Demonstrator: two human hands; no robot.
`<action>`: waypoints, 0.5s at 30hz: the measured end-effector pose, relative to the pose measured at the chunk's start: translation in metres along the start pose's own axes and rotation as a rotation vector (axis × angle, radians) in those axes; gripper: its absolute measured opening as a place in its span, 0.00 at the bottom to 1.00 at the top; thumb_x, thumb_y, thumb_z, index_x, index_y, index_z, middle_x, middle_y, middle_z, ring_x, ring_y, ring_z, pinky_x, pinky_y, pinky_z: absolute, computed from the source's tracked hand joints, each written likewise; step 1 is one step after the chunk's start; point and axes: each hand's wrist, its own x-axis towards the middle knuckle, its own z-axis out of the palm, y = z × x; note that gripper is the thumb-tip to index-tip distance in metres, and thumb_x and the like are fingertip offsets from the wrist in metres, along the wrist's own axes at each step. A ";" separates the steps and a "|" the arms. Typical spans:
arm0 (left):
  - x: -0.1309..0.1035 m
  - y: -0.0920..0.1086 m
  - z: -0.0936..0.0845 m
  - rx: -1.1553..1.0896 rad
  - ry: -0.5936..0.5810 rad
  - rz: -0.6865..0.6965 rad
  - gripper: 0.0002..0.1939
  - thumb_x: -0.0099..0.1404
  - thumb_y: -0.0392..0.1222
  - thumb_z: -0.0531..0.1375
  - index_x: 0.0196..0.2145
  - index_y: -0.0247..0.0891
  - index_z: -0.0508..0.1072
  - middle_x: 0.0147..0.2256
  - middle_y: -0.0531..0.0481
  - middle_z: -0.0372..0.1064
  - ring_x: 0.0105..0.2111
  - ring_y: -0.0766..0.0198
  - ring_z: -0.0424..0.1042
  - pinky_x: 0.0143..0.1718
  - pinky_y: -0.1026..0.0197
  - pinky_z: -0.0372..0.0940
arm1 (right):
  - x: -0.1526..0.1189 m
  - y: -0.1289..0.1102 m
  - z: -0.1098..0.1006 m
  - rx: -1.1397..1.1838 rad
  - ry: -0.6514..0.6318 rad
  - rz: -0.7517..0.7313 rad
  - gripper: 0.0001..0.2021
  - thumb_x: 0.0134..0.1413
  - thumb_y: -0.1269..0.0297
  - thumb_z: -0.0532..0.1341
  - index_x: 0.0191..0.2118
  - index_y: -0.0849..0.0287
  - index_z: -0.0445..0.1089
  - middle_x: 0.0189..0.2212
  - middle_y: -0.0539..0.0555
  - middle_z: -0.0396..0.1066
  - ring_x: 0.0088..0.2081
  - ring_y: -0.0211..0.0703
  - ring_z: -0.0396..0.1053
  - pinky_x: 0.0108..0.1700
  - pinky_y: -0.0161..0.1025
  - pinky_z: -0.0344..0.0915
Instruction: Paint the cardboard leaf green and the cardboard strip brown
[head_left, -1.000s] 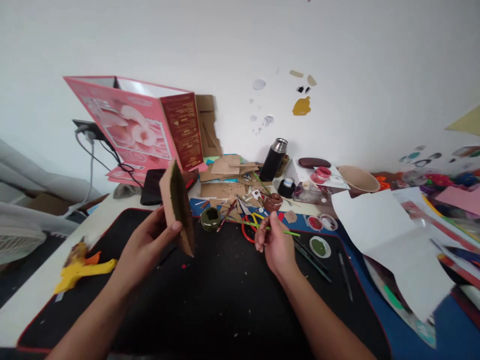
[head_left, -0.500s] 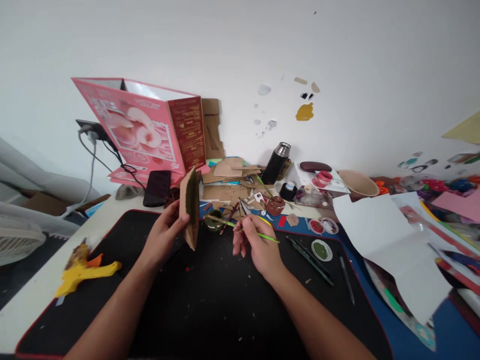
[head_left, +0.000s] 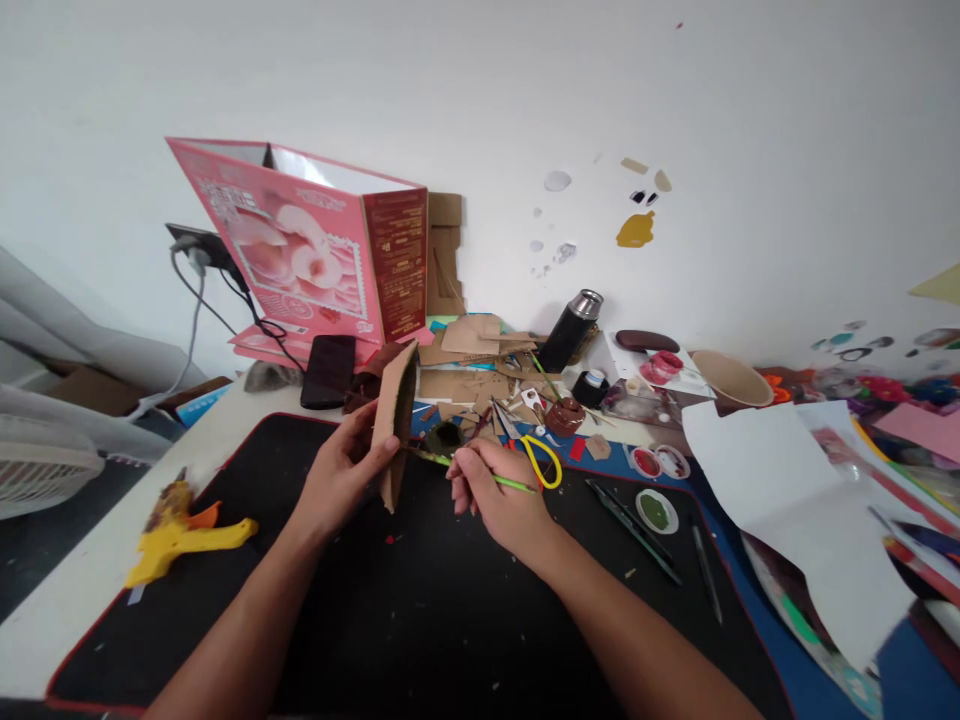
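My left hand (head_left: 351,462) grips a folded piece of cardboard (head_left: 393,425) by its left side, thumb on the near face; the piece stands upright above the mat and shows green on its inner side. In my right hand (head_left: 495,490) is a thin green paintbrush (head_left: 514,484), pinched between thumb and fingers. Its tip reaches to the cardboard's right edge; whether it touches is hard to tell. Just behind the brush sits a small pot of dark green paint (head_left: 444,436). Yellow-handled scissors (head_left: 553,465) lie beyond my right hand.
A yellow glue gun (head_left: 180,535) rests on the black mat (head_left: 390,620) at left. Behind are a phone (head_left: 328,370), a pink box (head_left: 300,240), cardboard scraps (head_left: 469,385) and a black flask (head_left: 570,335). Pens (head_left: 634,530) and a green paint lid (head_left: 657,511) lie at right.
The brush and my right hand have moved left, closer to the cardboard, away from the paint pot. The cardboard has turned, so less of its green side shows. The view has shifted slightly.
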 end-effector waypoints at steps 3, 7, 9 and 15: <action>0.000 0.001 0.000 0.009 0.000 -0.006 0.47 0.56 0.69 0.70 0.63 0.35 0.71 0.59 0.33 0.77 0.57 0.36 0.76 0.57 0.42 0.72 | 0.005 0.000 -0.005 -0.104 -0.009 -0.033 0.19 0.75 0.53 0.56 0.34 0.57 0.73 0.22 0.47 0.72 0.21 0.34 0.72 0.25 0.30 0.65; 0.000 0.002 0.001 -0.007 -0.018 -0.023 0.46 0.55 0.69 0.71 0.61 0.35 0.73 0.59 0.33 0.77 0.59 0.35 0.75 0.60 0.41 0.70 | 0.013 0.001 -0.010 -0.099 0.057 -0.049 0.18 0.75 0.53 0.56 0.34 0.57 0.72 0.23 0.48 0.73 0.22 0.35 0.72 0.24 0.30 0.65; 0.000 0.002 0.001 -0.012 -0.010 -0.031 0.46 0.54 0.69 0.71 0.61 0.35 0.73 0.59 0.33 0.77 0.59 0.35 0.75 0.60 0.42 0.70 | 0.012 0.002 -0.010 -0.069 0.060 -0.036 0.19 0.75 0.51 0.55 0.34 0.57 0.72 0.22 0.48 0.72 0.22 0.35 0.72 0.23 0.30 0.65; 0.000 0.001 0.000 0.000 -0.011 -0.051 0.47 0.55 0.71 0.71 0.61 0.35 0.74 0.59 0.34 0.77 0.59 0.35 0.75 0.60 0.42 0.70 | -0.003 0.000 -0.007 -0.031 -0.059 0.032 0.22 0.75 0.47 0.55 0.33 0.58 0.71 0.20 0.46 0.70 0.19 0.34 0.70 0.22 0.29 0.64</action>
